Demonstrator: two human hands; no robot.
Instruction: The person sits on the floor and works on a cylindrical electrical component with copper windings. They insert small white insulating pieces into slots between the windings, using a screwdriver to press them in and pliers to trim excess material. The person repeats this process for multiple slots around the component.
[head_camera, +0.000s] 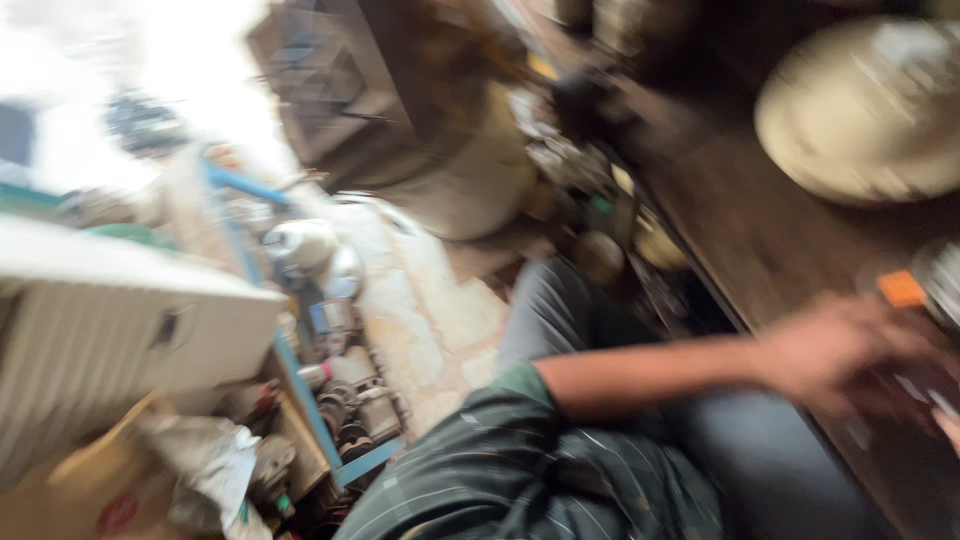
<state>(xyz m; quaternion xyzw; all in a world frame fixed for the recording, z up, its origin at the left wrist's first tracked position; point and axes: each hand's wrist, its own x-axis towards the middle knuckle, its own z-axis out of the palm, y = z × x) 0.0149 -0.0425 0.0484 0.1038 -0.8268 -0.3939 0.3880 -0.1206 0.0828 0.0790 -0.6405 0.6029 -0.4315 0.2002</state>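
Dark wood runs under our hand, which reaches out over the bench at the right of the view. Everything is smeared by motion, so we cannot tell how far the fingers are spread, nor whether they grip anything. Which of our two hands this is, we cannot tell either; the other one is out of view. Just beyond the knuckles sits a small orange block, close to the hand, though contact is unclear. Our forearm is bare, coming out of a dark green striped sleeve, and a grey trouser leg lies below it.

Further up the bench rests a broad, pale, rounded disc, matt and dusty-looking. Beside the bench edge, small metal and green bits crowd together, too blurred to name.

On the left stands a white ribbed box, and below it a blue-edged tray holds grey metal parts. Pale, stained stone floor shows between tray and leg
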